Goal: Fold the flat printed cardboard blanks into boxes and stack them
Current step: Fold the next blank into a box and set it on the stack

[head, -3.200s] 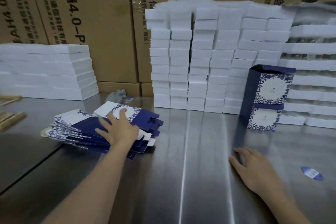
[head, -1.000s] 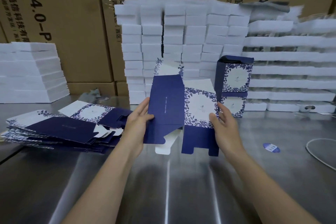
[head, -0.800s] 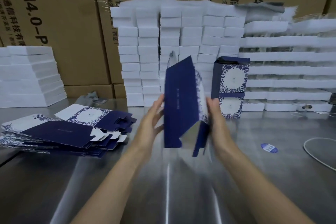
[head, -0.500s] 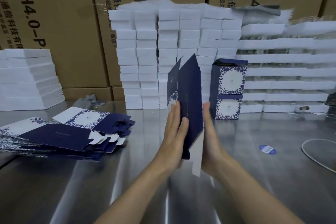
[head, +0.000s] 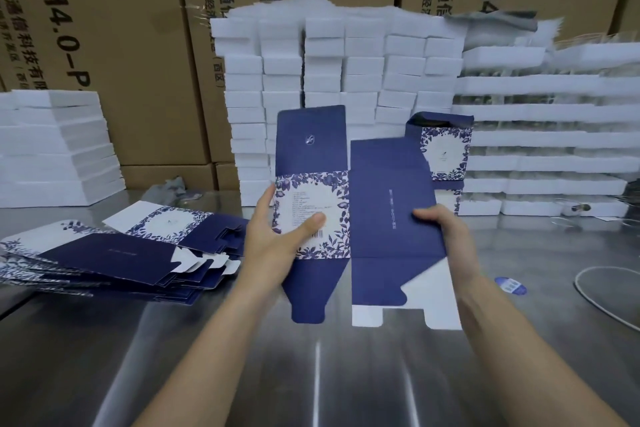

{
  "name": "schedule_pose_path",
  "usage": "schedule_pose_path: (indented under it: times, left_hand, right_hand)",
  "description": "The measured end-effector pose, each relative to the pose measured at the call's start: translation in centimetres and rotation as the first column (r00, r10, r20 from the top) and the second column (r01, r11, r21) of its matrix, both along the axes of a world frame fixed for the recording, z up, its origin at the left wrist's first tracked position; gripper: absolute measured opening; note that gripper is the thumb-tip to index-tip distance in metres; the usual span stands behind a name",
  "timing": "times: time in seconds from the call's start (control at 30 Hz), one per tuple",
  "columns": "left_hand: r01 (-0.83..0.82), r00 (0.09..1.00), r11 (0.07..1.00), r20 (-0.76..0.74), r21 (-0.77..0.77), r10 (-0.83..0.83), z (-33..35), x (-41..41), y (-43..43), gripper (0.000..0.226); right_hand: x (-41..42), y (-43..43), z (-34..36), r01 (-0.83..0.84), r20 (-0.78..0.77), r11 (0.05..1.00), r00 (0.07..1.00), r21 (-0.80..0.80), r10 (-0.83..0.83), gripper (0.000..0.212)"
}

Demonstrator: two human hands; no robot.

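Observation:
I hold one navy and floral printed cardboard blank upright above the steel table, its panels spread toward me. My left hand grips the white floral panel with the thumb across the barcode. My right hand pinches the plain navy panel at its right edge. The top flap stands up and the bottom flaps hang down, some showing white inner faces. A fanned pile of flat blanks lies at the left. Two folded boxes stand stacked behind the blank, partly hidden by it.
The steel table runs toward me. White foam blocks are stacked high at the back, more white stacks at far left. Brown cartons form the back wall. A blue sticker and a white cable loop lie at right.
The blank was pressed flat edge-on between both palms half a second ago; now it is turned and spread open facing me, with my hands apart on its two panels.

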State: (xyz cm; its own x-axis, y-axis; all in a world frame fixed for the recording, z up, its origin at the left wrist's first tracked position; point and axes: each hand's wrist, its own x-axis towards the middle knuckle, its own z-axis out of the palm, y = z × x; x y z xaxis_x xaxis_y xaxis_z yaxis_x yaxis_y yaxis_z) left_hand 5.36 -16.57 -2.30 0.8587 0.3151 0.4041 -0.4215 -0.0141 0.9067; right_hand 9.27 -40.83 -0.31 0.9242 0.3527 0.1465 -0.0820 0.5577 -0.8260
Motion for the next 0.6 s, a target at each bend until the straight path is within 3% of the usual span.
schedule_pose_path:
  times: [0.07, 0.17, 0.2, 0.27, 0.3, 0.33, 0.37, 0.43, 0.47, 0.53, 0.6]
  left_hand:
    - [0.046, 0.999, 0.997, 0.015, 0.056, -0.047, 0.6, -0.1, 1.1, 0.065]
    - [-0.117, 0.988, 0.982, 0.115, 0.150, 0.100, 1.4, -0.6, 1.1, 0.073]
    - [-0.223, 0.966, 0.957, 0.172, 0.183, 0.193, 1.4, -0.9, 0.2, 0.073]
    - [-0.419, 0.887, 0.861, 0.330, 0.288, 0.322, 0.4, -1.8, -2.7, 0.070]
    - [-0.469, 0.860, 0.804, 0.399, 0.366, 0.320, -0.3, -2.2, -4.1, 0.068]
    - [-0.480, 0.853, 0.770, 0.429, 0.420, 0.297, -0.8, -2.6, -5.3, 0.067]
    - [-0.477, 0.855, 0.765, 0.431, 0.433, 0.289, -0.9, -2.8, -5.9, 0.065]
    - [-0.405, 0.892, 0.849, 0.353, 0.341, 0.283, 0.3, -2.5, -5.0, 0.063]
    - [-0.316, 0.929, 0.915, 0.279, 0.252, 0.244, 1.2, -2.3, -3.6, 0.065]
    - [-0.047, 0.986, 0.999, 0.158, 0.016, 0.044, 2.8, -2.1, 0.1, 0.070]
    - [0.281, 0.958, 0.935, 0.119, -0.215, -0.261, 3.5, -2.1, 2.7, 0.075]
  right_hand:
    - [0.4, -0.8, -0.6, 0.066, 0.025, 0.981, 0.998, -0.184, -0.062, 0.011]
    - [1.0, -0.6, 0.1, 0.299, 0.292, 0.874, 0.937, -0.384, -0.192, 0.018]
    - [0.5, 0.1, 0.1, 0.472, 0.466, 0.776, 0.845, -0.419, -0.262, 0.015]
    - [-0.6, 2.6, -0.8, 0.824, 0.826, 0.457, 0.490, -0.335, -0.278, 0.010]
    - [-1.4, 4.1, -1.7, 0.898, 0.917, 0.363, 0.339, -0.249, -0.211, 0.011]
    - [-2.2, 5.6, -2.4, 0.917, 0.944, 0.332, 0.287, -0.221, -0.164, 0.014]
    - [-2.8, 6.5, -2.7, 0.916, 0.946, 0.330, 0.288, -0.227, -0.150, 0.015]
    - [-2.5, 6.1, -2.0, 0.880, 0.915, 0.407, 0.348, -0.245, -0.202, 0.009]
    - [-1.9, 5.0, -1.2, 0.821, 0.862, 0.497, 0.443, -0.281, -0.246, 0.008]
    - [-0.6, 2.0, 0.8, 0.548, 0.631, 0.789, 0.723, -0.278, -0.280, 0.012]
    - [-0.1, -0.5, 1.7, 0.177, 0.396, 0.977, 0.911, -0.115, -0.118, 0.018]
